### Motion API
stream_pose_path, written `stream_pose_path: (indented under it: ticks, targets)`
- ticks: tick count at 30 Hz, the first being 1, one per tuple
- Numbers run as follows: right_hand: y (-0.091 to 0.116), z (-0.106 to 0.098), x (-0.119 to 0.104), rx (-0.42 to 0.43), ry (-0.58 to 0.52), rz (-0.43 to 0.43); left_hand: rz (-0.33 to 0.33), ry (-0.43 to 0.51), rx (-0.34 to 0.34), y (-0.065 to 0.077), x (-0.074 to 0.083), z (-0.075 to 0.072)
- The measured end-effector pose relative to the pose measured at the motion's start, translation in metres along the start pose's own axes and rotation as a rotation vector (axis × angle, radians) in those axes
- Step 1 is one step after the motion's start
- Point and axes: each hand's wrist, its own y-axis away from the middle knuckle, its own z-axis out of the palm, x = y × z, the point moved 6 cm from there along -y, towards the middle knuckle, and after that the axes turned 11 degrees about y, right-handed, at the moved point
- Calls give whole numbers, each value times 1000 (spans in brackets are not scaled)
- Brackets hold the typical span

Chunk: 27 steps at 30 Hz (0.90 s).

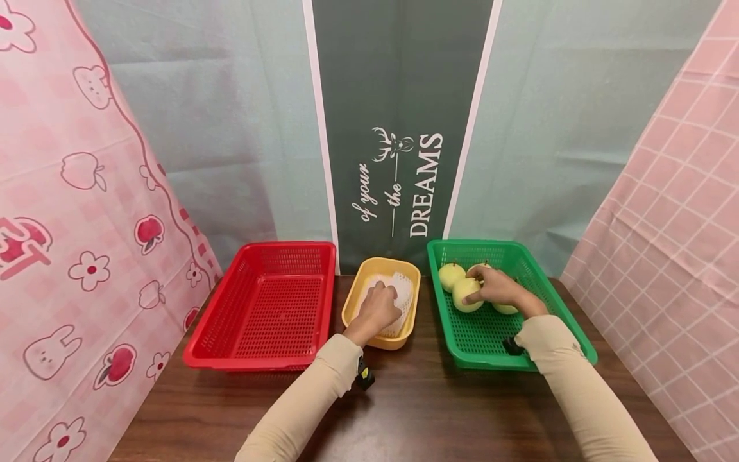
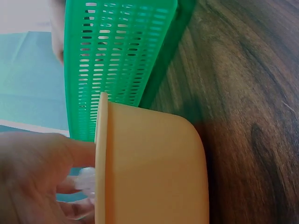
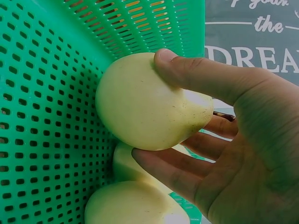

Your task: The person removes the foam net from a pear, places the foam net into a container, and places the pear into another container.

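Observation:
My right hand (image 1: 501, 287) grips a pale yellow-green pear (image 3: 145, 102) inside the green basket (image 1: 462, 353), thumb on one side and fingers on the other. Several more pears (image 1: 451, 276) lie around it, partly covered by the hand. My left hand (image 1: 379, 309) reaches into the small yellow basin (image 2: 154, 163), where white foam netting (image 1: 406, 292) lies. In the left wrist view, a bit of white netting (image 2: 86, 181) shows among the curled fingers; the basin's rim hides the fingertips.
To the left stands a red slatted basket (image 1: 283, 314) with nothing seen in it. All three containers stand on a dark wooden table (image 1: 404, 410). A printed curtain (image 1: 398, 64) hangs behind, with pink cloths (image 1: 681, 256) at both sides.

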Motion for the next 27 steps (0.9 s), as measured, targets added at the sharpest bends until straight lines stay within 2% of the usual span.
stream_pose_path:
  ticks: [4, 9, 17, 27]
  targets:
    - [0, 1, -1, -6, 9, -7, 27, -32, -33, 2, 1, 2]
    - [1, 2, -3, -16, 15, -13, 80, -54, -41, 4, 5, 1]
    - [3, 5, -2, -42, 10, -17, 117, -115, -72, 8, 8, 4]
    - [2, 8, -2, -51, 9, -8, 130, -173, -181, 10, 10, 12]
